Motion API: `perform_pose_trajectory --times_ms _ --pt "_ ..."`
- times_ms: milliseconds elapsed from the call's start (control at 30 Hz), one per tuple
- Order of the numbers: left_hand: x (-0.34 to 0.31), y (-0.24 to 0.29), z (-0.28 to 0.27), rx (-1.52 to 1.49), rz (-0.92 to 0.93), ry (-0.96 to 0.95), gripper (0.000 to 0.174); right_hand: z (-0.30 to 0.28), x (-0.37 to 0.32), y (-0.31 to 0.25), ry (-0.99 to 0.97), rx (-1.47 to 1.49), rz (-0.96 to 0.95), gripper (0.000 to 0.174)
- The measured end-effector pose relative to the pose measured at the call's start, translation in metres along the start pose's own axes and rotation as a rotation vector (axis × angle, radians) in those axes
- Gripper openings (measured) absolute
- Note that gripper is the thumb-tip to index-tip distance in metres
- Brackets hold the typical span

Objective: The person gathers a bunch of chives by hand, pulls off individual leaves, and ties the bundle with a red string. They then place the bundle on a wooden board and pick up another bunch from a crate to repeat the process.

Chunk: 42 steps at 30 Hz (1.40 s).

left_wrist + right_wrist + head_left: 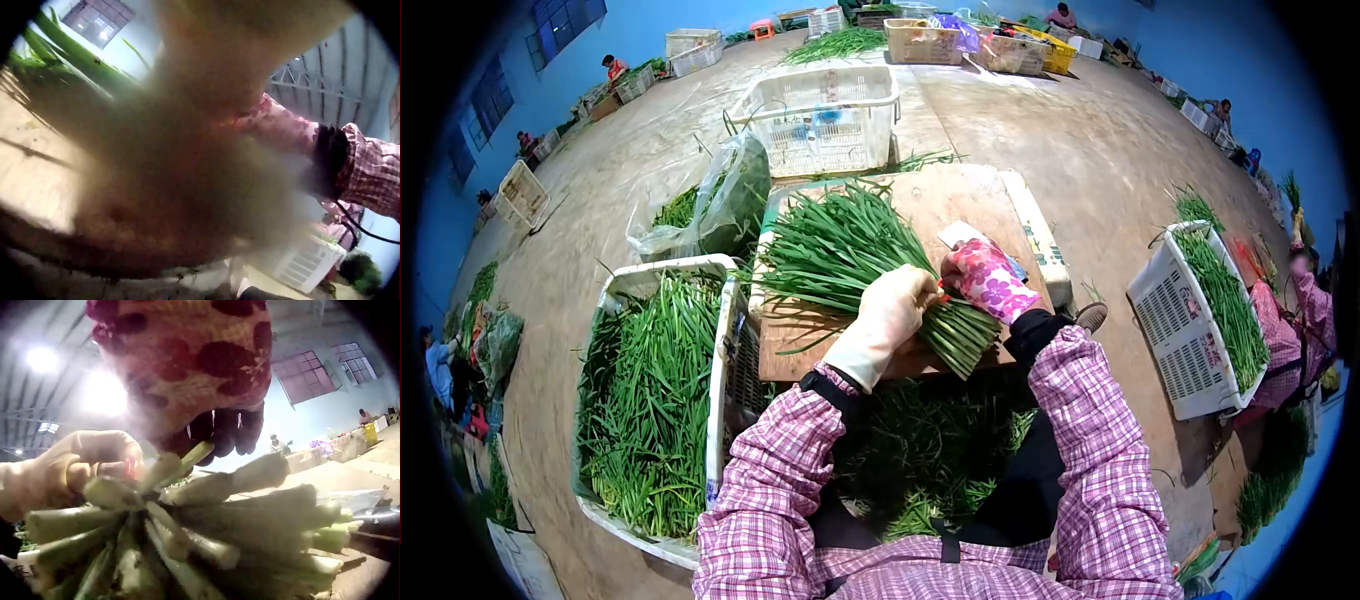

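Observation:
A thick bundle of garlic chives (pixel 840 245) lies across a wooden board (pixel 940 200), its cut stem ends (pixel 169 531) facing the right front. My left hand (pixel 890 315), in a cream glove, rests over the stems and pinches a red tie (pixel 131 467) between thumb and forefinger. Opposite it, my right hand (pixel 992 280) wears a pink flowered glove. Its fingers curl down behind the stem ends, with the fingertips at the red tie. Just past this hand lies a flat blade (pixel 356 499) on the board. Blur covers most of the left wrist view.
A crate heaped with chives (pixel 655 400) stands at the left of the board, behind it a plastic bag (pixel 710 200) of greens. An open white crate (pixel 820 125) is beyond the board. Another full crate (pixel 1200 320) stands at right, near a seated person (pixel 1305 310).

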<state>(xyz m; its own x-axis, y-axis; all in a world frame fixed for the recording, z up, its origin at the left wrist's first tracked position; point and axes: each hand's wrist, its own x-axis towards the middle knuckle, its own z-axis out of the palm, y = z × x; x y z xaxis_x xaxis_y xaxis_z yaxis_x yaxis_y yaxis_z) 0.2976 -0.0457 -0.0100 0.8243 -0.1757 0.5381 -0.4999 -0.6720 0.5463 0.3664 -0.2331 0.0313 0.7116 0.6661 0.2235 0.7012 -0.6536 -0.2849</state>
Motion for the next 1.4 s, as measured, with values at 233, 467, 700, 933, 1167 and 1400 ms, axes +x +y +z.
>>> perform_pose_trajectory --times_ms 233,467,700,933,1167,1400 --pt "0.010 -0.006 -0.003 0.010 0.115 -0.118 0.014 0.013 -0.012 0.009 -0.078 0.351 0.384 0.022" --pt "0.006 -0.007 0.012 -0.058 -0.084 -0.030 0.016 0.003 -0.003 0.000 -0.070 0.401 0.407 0.020" --pt "0.042 0.016 -0.005 0.137 -0.392 -0.272 0.021 0.020 -0.020 -0.054 0.097 -0.072 0.246 0.020" --pt "0.023 -0.002 -0.017 -0.197 -0.235 -0.294 0.024 0.011 -0.007 0.007 0.225 0.235 0.004 0.031" --pt "0.018 0.004 0.005 -0.013 -0.191 -0.093 0.010 0.022 -0.002 0.016 -0.002 0.211 0.296 0.017" --pt "0.047 0.015 -0.001 0.124 -0.445 -0.251 0.017 0.027 -0.021 -0.044 0.075 -0.035 0.274 0.020"
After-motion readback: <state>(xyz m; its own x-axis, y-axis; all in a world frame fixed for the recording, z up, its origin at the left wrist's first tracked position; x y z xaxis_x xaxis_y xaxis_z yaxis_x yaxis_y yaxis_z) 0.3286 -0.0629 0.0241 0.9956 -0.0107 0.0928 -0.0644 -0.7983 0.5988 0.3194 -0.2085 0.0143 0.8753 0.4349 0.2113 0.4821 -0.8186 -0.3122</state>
